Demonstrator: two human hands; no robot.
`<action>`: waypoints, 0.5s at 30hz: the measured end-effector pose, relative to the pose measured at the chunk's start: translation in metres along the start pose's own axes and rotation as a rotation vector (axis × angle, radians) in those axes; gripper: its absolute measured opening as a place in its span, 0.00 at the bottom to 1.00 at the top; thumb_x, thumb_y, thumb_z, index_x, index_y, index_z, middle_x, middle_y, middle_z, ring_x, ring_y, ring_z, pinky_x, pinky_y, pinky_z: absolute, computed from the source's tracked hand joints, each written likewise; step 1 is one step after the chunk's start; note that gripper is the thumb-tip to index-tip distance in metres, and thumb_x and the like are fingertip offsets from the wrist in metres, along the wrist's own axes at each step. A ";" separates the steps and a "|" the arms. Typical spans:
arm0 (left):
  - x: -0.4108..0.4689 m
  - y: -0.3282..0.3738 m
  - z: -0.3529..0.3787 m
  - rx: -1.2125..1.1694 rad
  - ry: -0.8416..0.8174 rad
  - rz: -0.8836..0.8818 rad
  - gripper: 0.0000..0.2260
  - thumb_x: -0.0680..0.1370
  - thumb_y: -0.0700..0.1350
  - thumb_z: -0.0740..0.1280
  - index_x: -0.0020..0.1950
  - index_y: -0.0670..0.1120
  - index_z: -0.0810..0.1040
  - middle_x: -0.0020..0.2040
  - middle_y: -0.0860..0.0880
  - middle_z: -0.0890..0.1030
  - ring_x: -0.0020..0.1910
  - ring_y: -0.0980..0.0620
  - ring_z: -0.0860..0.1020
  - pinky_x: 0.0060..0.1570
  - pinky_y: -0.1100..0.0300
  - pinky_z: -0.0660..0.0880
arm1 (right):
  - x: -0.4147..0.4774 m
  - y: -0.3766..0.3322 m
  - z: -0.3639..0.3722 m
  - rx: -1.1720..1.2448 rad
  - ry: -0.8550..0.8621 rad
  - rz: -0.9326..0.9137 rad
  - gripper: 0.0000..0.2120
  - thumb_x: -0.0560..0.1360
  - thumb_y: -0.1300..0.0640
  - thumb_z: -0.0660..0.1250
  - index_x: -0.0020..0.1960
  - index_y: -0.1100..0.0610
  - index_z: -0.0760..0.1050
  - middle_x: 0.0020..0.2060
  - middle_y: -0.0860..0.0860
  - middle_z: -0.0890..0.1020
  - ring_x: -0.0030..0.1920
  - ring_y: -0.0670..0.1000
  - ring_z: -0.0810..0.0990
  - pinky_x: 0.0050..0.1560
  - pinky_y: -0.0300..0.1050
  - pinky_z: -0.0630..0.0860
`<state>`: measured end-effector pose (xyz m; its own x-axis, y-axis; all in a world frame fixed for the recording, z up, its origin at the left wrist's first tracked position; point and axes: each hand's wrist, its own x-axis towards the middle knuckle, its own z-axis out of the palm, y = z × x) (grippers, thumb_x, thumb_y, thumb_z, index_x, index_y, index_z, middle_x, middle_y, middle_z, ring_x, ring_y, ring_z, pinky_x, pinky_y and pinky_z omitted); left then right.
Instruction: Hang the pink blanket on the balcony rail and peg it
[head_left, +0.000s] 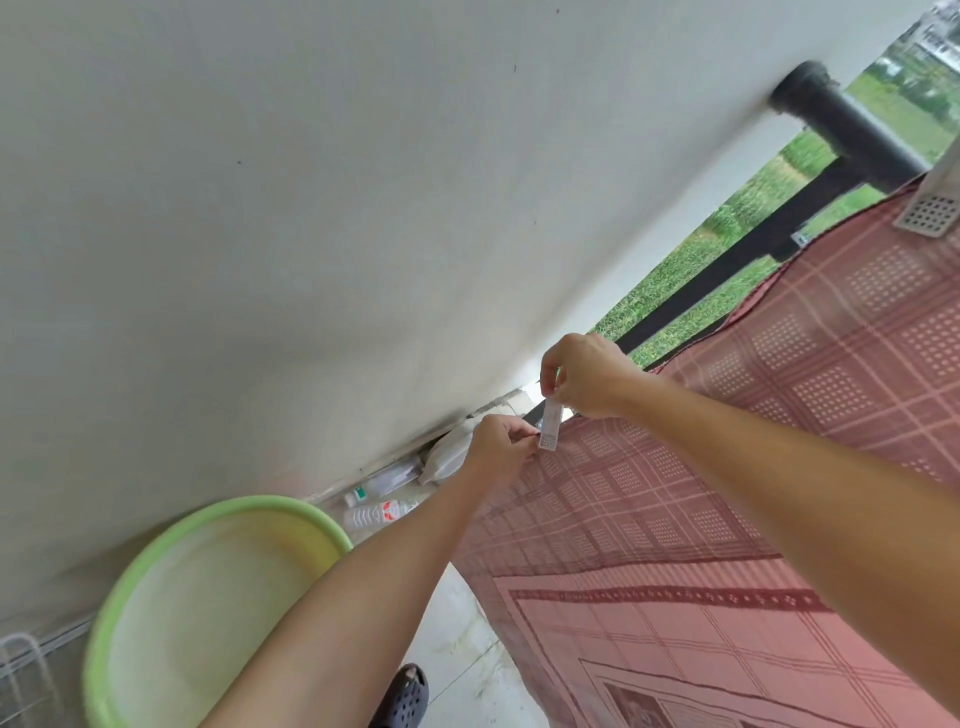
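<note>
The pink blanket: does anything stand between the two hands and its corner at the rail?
Nothing visible does. The pink blanket already hangs over the black rail, and both the left hand and right hand are at its corner, holding a white peg.

A home balcony: black rail (737, 249) over green fields, white wall (311, 208), washing tub (130, 587) (lime-green) on the floor

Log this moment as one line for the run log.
stage: pegging | pink blanket: draped over balcony rail | right hand: holds white peg at blanket edge | left hand: pinches edge
</note>
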<state>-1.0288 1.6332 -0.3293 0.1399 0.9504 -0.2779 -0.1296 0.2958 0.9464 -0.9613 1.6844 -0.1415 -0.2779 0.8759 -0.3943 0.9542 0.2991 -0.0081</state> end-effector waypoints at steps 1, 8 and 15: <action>0.000 0.000 -0.001 -0.015 -0.006 -0.007 0.03 0.72 0.42 0.76 0.41 0.43 0.85 0.35 0.46 0.83 0.36 0.49 0.82 0.46 0.49 0.82 | -0.001 0.000 0.001 -0.012 -0.010 -0.001 0.09 0.74 0.68 0.66 0.42 0.56 0.82 0.41 0.50 0.81 0.37 0.47 0.77 0.34 0.37 0.76; 0.001 0.000 -0.004 -0.018 -0.015 -0.015 0.07 0.71 0.43 0.75 0.43 0.40 0.85 0.42 0.36 0.83 0.41 0.41 0.82 0.50 0.42 0.81 | -0.004 0.003 0.010 -0.063 -0.084 0.037 0.07 0.74 0.66 0.67 0.44 0.55 0.81 0.47 0.52 0.82 0.32 0.45 0.74 0.30 0.36 0.72; -0.008 -0.002 -0.021 0.204 -0.084 -0.088 0.10 0.61 0.53 0.71 0.36 0.48 0.81 0.33 0.50 0.79 0.32 0.52 0.73 0.37 0.58 0.71 | -0.013 0.004 0.014 -0.030 -0.157 0.068 0.28 0.64 0.60 0.79 0.61 0.54 0.73 0.51 0.49 0.79 0.52 0.51 0.76 0.53 0.49 0.77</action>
